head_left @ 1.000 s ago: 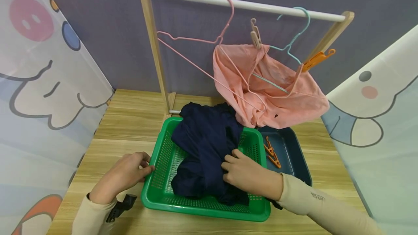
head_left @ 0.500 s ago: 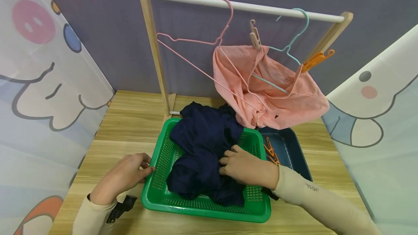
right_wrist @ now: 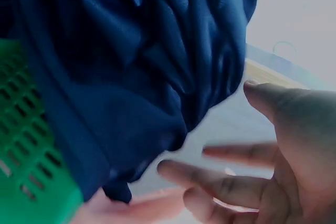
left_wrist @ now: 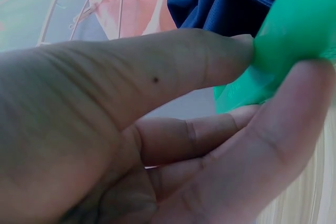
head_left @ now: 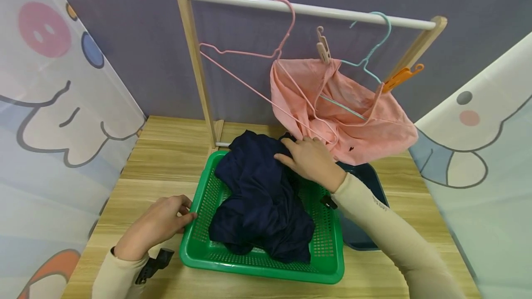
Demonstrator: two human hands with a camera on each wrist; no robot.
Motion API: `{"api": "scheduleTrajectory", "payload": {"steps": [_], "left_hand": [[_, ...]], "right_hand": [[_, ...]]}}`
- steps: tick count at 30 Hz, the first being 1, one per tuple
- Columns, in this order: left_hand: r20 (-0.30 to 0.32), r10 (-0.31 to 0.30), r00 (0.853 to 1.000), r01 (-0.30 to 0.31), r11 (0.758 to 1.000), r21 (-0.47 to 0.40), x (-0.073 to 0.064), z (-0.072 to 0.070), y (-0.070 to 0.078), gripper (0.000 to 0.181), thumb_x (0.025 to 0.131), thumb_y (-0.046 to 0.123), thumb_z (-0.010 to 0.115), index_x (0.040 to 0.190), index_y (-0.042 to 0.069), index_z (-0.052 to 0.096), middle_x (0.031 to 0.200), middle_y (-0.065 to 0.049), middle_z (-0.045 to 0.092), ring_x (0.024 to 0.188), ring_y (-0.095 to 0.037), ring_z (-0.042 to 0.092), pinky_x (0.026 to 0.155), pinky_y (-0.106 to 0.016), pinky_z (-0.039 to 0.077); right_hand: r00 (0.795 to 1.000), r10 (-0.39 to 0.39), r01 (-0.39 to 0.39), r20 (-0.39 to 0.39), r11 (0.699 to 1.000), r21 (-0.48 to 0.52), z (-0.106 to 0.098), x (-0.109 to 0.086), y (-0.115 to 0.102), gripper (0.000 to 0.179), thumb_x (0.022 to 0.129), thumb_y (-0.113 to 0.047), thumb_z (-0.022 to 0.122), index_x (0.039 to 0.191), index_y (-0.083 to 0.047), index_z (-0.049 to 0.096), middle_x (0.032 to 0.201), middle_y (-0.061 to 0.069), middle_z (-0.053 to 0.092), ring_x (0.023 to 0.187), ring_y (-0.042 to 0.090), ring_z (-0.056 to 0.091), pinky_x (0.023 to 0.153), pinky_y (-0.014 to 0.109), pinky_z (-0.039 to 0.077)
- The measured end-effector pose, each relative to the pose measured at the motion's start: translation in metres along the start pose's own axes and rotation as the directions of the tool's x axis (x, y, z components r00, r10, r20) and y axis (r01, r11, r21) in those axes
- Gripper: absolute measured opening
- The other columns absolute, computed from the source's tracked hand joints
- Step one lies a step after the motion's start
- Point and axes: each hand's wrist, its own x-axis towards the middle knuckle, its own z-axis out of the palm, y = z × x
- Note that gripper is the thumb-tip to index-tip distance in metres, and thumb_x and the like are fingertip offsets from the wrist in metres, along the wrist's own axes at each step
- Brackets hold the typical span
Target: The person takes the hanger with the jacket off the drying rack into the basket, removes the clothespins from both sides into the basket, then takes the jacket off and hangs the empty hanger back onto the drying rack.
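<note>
A crumpled navy blue cloth garment (head_left: 259,197) lies in a green plastic basket (head_left: 266,275), its far part heaped over the back rim. My left hand (head_left: 160,218) pinches the basket's left rim between thumb and fingers, as the left wrist view shows. Beside the back right of the garment is my right hand (head_left: 311,158), thumb and fingers spread apart. In the right wrist view, a gap separates those fingers (right_wrist: 231,187) from the navy cloth (right_wrist: 142,77). How far the garment unfolds cannot be told.
A rack with a white rod (head_left: 249,0) stands behind the basket. It carries a pink hanger (head_left: 249,53) and a teal hanger (head_left: 370,54) with a pink garment (head_left: 370,137), held by a beige clothespin (head_left: 323,46) and an orange clothespin (head_left: 402,79). A dark tray (head_left: 357,234) sits right of the basket.
My right hand has let go of the garment's right side and moved away toward the back of the basket. The garment has shifted slightly left. My left hand stays on the rim.
</note>
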Motion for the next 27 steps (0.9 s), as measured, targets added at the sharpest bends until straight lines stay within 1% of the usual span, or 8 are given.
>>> {"api": "scheduleTrajectory", "payload": {"steps": [3,4,8,12,16,20,23,27], "left_hand": [[-0.001,0.004,1.000,-0.004,1.000,0.005,0.000,0.001,0.000,0.021,0.095,0.009,0.069,0.110,-0.006,0.064,0.093,-0.006,0.069,0.071,-0.013,0.067,0.067,-0.034,0.058],[-0.003,0.006,1.000,-0.006,1.000,0.005,0.000,0.001,0.000,0.021,0.095,0.008,0.069,0.110,-0.006,0.064,0.093,-0.006,0.069,0.071,-0.012,0.067,0.067,-0.034,0.057],[-0.003,0.008,1.000,-0.008,1.000,0.007,-0.001,0.001,0.002,0.020,0.095,0.008,0.069,0.109,-0.005,0.064,0.092,-0.005,0.069,0.071,-0.012,0.067,0.067,-0.034,0.057],[-0.003,-0.001,1.000,0.001,1.000,0.002,-0.001,0.001,0.001,0.021,0.095,0.008,0.069,0.109,-0.005,0.064,0.092,-0.006,0.069,0.071,-0.012,0.067,0.067,-0.034,0.057],[-0.002,0.003,1.000,-0.003,1.000,0.002,0.000,0.001,0.000,0.022,0.095,0.008,0.068,0.110,-0.006,0.064,0.093,-0.006,0.068,0.070,-0.012,0.067,0.067,-0.034,0.057],[0.001,0.011,1.000,-0.011,1.000,-0.012,0.000,0.001,0.000,0.023,0.095,0.008,0.068,0.111,-0.007,0.063,0.093,-0.007,0.068,0.070,-0.013,0.067,0.065,-0.033,0.058],[0.001,0.009,1.000,-0.009,1.000,-0.016,0.000,0.000,0.000,0.023,0.095,0.008,0.068,0.111,-0.008,0.063,0.094,-0.008,0.068,0.070,-0.013,0.067,0.064,-0.032,0.058],[0.002,0.002,1.000,-0.002,1.000,-0.024,0.000,0.000,-0.001,0.021,0.095,0.007,0.067,0.110,-0.008,0.063,0.093,-0.008,0.068,0.070,-0.014,0.068,0.064,-0.031,0.058]], "right_hand": [[0.996,0.061,-0.060,0.070,0.998,-0.009,0.005,0.012,-0.004,0.053,0.098,-0.055,0.057,0.116,-0.007,0.068,0.088,0.013,0.072,0.087,0.035,0.064,0.081,0.054,0.047],[0.992,0.073,-0.073,0.102,0.997,-0.005,0.005,0.015,-0.005,0.052,0.098,-0.055,0.058,0.116,-0.007,0.069,0.091,0.012,0.073,0.093,0.036,0.064,0.087,0.056,0.045],[0.979,0.066,-0.077,0.192,0.996,0.048,0.007,0.024,-0.009,0.039,0.096,-0.043,0.067,0.121,-0.014,0.071,0.106,0.006,0.074,0.102,0.035,0.062,0.087,0.054,0.040],[0.985,0.018,-0.036,0.173,0.994,0.102,0.012,0.027,-0.008,0.022,0.092,-0.029,0.074,0.111,-0.019,0.075,0.101,0.000,0.074,0.090,0.029,0.059,0.078,0.048,0.036],[0.996,-0.002,-0.010,0.086,0.990,0.138,0.011,0.023,-0.011,0.016,0.092,-0.022,0.074,0.107,-0.019,0.076,0.099,0.000,0.074,0.089,0.027,0.056,0.079,0.048,0.035],[0.997,-0.036,0.047,-0.070,0.987,0.151,0.000,0.008,-0.018,0.015,0.093,-0.021,0.072,0.107,-0.018,0.077,0.097,0.000,0.073,0.085,0.025,0.053,0.076,0.046,0.034],[0.974,-0.087,0.117,-0.211,0.984,0.135,-0.013,-0.007,-0.025,0.013,0.092,-0.020,0.072,0.104,-0.017,0.077,0.093,-0.001,0.073,0.083,0.024,0.053,0.073,0.045,0.034],[0.922,-0.166,0.213,-0.349,0.972,0.101,-0.030,-0.030,-0.038,0.012,0.090,-0.019,0.075,0.101,-0.016,0.077,0.091,-0.001,0.073,0.084,0.024,0.054,0.073,0.047,0.033]]}}
